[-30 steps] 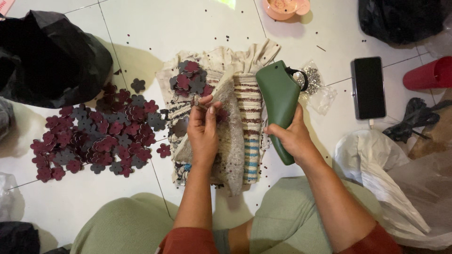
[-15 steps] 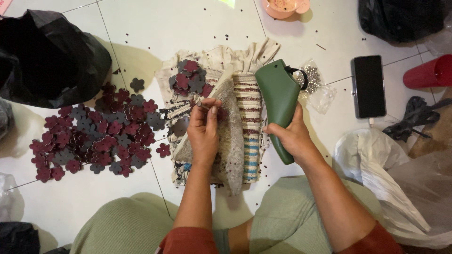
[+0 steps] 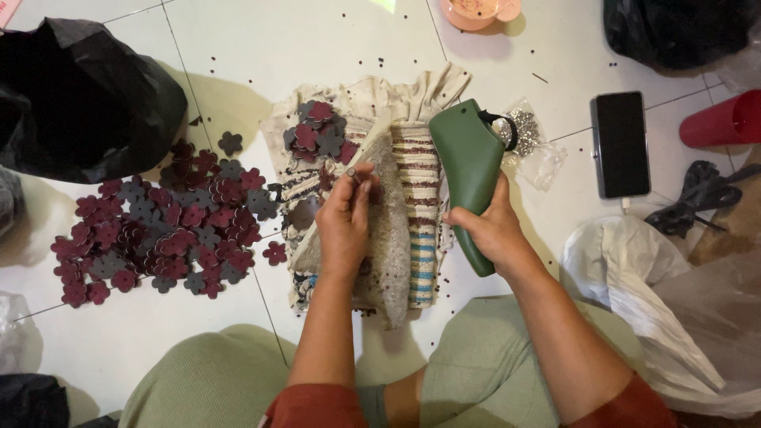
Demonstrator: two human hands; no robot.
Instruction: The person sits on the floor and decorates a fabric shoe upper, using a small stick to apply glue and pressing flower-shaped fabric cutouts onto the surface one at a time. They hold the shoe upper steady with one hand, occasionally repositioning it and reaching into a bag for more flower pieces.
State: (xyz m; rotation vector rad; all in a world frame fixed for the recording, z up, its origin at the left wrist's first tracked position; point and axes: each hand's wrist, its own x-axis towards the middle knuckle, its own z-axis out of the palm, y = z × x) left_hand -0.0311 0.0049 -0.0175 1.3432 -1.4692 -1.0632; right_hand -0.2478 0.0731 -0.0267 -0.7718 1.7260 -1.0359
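Note:
My right hand (image 3: 493,231) grips a green shoe-shaped plastic form (image 3: 469,168), held upright above a striped woven cloth (image 3: 418,210) spread on the floor. My left hand (image 3: 345,223) is pinched shut on a small dark piece at its fingertips, over a grey mesh-covered block (image 3: 391,230) lying on the cloth. A small heap of maroon and grey flower cut-outs (image 3: 317,135) rests on the cloth's far left corner. What exactly the left fingers pinch is too small to tell.
A large spread of maroon and grey flower cut-outs (image 3: 166,230) lies on the white tiles at left, beside a black plastic bag (image 3: 79,95). A clear bag of metal bits (image 3: 527,131), a black phone (image 3: 621,143), a red cup (image 3: 725,120) and white plastic bags (image 3: 634,277) sit at right.
My left hand has shifted slightly, its fingertips working at the small piece over the mesh block. My right hand and the green form have stayed nearly still.

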